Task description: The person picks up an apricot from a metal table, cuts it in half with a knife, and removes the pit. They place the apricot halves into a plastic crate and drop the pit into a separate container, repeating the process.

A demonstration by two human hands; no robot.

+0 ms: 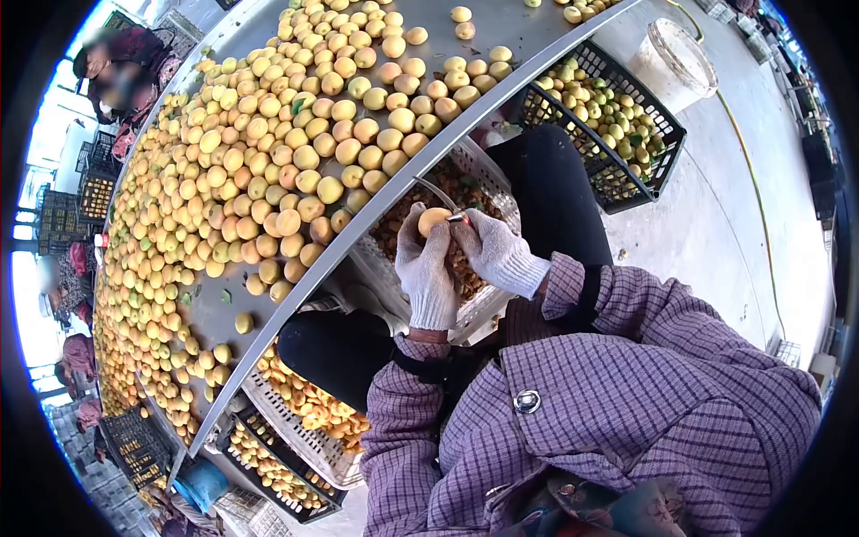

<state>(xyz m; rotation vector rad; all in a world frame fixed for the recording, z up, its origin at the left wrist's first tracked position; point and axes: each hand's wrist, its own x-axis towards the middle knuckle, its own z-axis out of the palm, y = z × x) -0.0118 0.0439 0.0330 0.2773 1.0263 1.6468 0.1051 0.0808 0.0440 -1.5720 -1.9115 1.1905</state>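
Note:
Both my hands wear pale knitted gloves and meet over a white crate (499,172) of brownish pieces. My left hand (427,277) is closed around a yellow-orange apricot (433,219), thumb along its near side. In my right hand (501,255) is a small curved knife (436,191), its fingers wrapped round the handle. The thin metal blade points up and left, beside the apricot and close to the table's edge. The handle's end shows at the right side of the apricot; the rest is hidden by the glove.
A metal table (219,300) heaped with apricots (259,170) runs along my left. Black crate (658,134) with greener fruit and white bucket (676,63) stand at upper right. Halved apricots fill a white crate (268,403) below the table. People (125,72) sit across it. A yellow hose (747,161) crosses the floor.

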